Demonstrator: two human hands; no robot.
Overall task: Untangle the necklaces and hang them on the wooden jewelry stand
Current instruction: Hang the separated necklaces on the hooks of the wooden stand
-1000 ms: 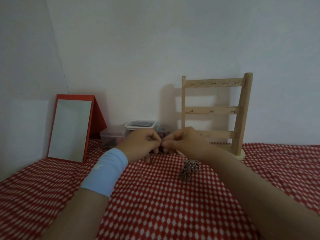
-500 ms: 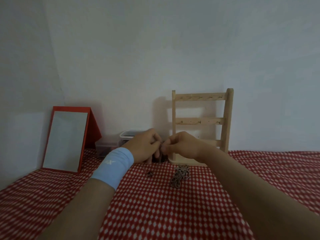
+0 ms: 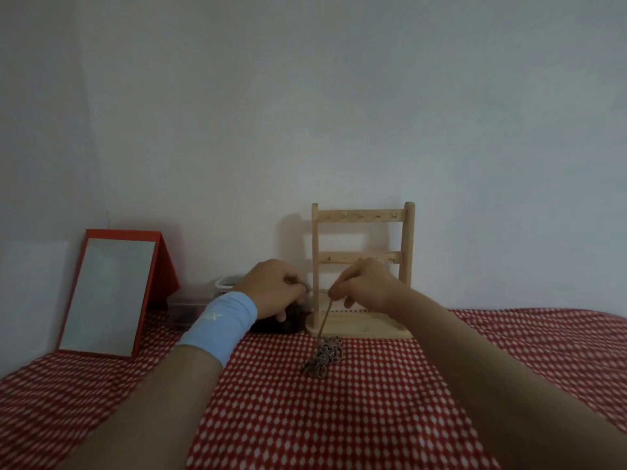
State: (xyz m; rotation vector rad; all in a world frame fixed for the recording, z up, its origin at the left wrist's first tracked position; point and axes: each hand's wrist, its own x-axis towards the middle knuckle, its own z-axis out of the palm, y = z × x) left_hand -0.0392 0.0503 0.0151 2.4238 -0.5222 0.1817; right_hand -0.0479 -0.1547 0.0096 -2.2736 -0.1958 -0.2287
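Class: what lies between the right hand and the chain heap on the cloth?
A thin chain strand, running from right hand down to heap; head view.

Just behind the left hand (image 3: 271,290), left of the frame's centre, the wrist wears a wide, light blue elastic wristband (image 3: 219,322) with a small white mark on it. The right hand (image 3: 369,286) and both forearms are bare.
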